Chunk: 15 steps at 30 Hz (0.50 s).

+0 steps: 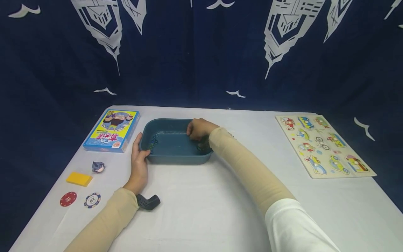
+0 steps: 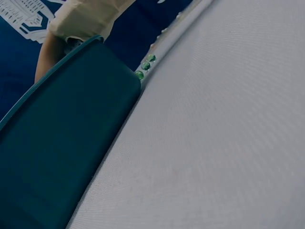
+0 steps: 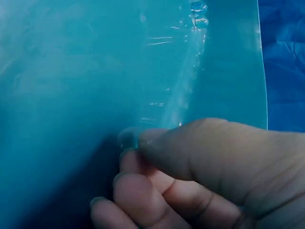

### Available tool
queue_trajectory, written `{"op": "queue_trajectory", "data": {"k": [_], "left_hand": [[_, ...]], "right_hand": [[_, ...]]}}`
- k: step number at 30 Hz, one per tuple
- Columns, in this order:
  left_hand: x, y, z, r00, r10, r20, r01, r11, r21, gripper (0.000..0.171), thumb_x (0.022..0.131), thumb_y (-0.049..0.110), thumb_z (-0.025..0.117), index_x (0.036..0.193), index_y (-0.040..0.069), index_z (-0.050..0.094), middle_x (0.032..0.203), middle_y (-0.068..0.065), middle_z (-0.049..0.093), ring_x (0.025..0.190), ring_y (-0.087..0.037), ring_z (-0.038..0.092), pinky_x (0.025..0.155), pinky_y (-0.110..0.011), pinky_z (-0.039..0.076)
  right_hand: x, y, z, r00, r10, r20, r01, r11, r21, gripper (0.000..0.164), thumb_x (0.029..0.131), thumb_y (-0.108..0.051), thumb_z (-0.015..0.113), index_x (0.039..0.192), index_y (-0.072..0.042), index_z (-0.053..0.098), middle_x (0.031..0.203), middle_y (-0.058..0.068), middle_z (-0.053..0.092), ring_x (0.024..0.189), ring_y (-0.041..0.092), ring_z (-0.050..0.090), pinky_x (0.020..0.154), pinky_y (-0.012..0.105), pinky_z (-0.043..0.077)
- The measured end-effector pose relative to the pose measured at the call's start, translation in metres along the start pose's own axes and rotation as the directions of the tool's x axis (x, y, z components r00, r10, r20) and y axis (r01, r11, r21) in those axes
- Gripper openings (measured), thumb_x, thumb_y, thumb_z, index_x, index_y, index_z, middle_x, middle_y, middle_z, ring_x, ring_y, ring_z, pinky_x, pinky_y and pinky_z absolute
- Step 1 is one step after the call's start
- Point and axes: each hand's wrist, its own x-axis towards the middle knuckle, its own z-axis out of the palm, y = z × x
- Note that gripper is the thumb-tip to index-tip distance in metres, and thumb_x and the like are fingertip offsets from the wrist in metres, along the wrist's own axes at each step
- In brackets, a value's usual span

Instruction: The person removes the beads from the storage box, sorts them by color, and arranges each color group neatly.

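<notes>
A dark teal plastic tray [image 1: 176, 160] stands on the white table. My left hand [image 1: 138, 166] holds its left side, fingers along the outer wall and thumb at the rim. Inside the tray my right hand [image 1: 199, 129] reaches down near the right end. In the right wrist view its thumb and forefinger pinch a small clear glass bead [image 3: 127, 137], partly hidden by the fingertips. Several small glass beads [image 1: 153, 142] lie along the tray's left inner side. Beyond the tray, green beads [image 2: 146, 65] sit on the table, mostly hidden behind the right forearm in the head view.
At left are a boxed game [image 1: 111, 131], a small shark figure [image 1: 98, 167], a yellow block [image 1: 79, 179], a red chip [image 1: 68, 198] and a white-blue chip [image 1: 92, 200]. A wooden picture puzzle board [image 1: 325, 147] lies at right. A dark patterned curtain [image 1: 195, 52] hangs behind.
</notes>
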Motion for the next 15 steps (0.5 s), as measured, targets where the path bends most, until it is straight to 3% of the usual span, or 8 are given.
{"op": "queue_trajectory", "data": {"k": [5, 10, 15], "left_hand": [[0.0006, 0.0, -0.0001, 1.0, 0.001, 0.001, -0.001, 1.0, -0.004, 0.072, 0.092, 0.009, 0.03, 0.16, 0.019, 0.01, 0.165, 0.012, 0.006, 0.15, -0.001, 0.0, 0.121, -0.027, 0.003], [0.0007, -0.0003, -0.0001, 1.0, 0.004, 0.0, -0.004, 1.0, -0.004, 0.072, 0.092, 0.008, 0.03, 0.16, 0.017, 0.009, 0.166, 0.01, 0.006, 0.15, -0.002, 0.001, 0.121, -0.028, 0.003], [0.0002, -0.0001, 0.0005, 1.0, 0.012, -0.002, -0.012, 1.0, -0.007, 0.072, 0.092, 0.008, 0.03, 0.16, 0.015, 0.009, 0.166, 0.007, 0.007, 0.15, -0.003, 0.002, 0.121, -0.028, 0.004]], "right_hand": [[0.0009, 0.0018, 0.0003, 1.0, -0.012, 0.026, 0.013, 1.0, -0.025, 0.017, 0.085, -0.001, 0.064, 0.101, -0.008, 0.067, 0.08, 0.004, 0.062, 0.064, 0.014, 0.057, 0.064, 0.026, 0.05], [0.0025, 0.0045, 0.0018, 0.996, -0.079, 0.047, 0.081, 0.996, -0.034, 0.017, 0.083, -0.001, 0.065, 0.098, -0.009, 0.066, 0.072, 0.0, 0.058, 0.058, 0.012, 0.054, 0.06, 0.025, 0.048], [0.0039, 0.0075, 0.0021, 0.984, -0.173, 0.052, 0.17, 0.983, 0.067, 0.021, 0.083, 0.003, 0.06, 0.101, -0.007, 0.064, 0.067, 0.0, 0.057, 0.053, 0.012, 0.049, 0.056, 0.026, 0.044]]}}
